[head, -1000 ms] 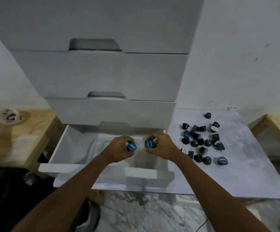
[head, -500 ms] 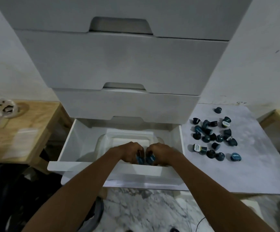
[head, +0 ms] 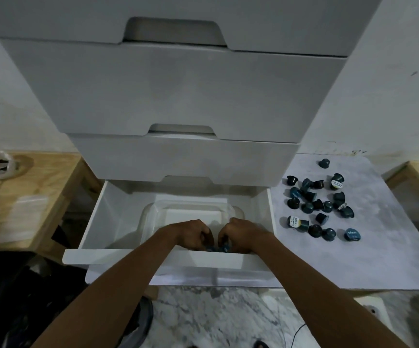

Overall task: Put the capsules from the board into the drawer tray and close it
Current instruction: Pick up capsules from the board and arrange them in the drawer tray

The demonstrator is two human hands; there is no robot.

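Loosely curled hands (head: 217, 234) over clear plastic tray (head: 150, 217)

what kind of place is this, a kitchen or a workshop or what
Probably a home storage or utility corner, not clearly a kitchen: a white drawer unit against a plain wall, coffee capsules loose on a board, and a marble-pattern floor.

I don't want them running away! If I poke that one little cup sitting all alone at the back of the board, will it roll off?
Probably not far. The lone capsule looks round and tapered, so it would likely curve rather than run straight. It seems small and light, so a poke would slide it easily on the smooth board.
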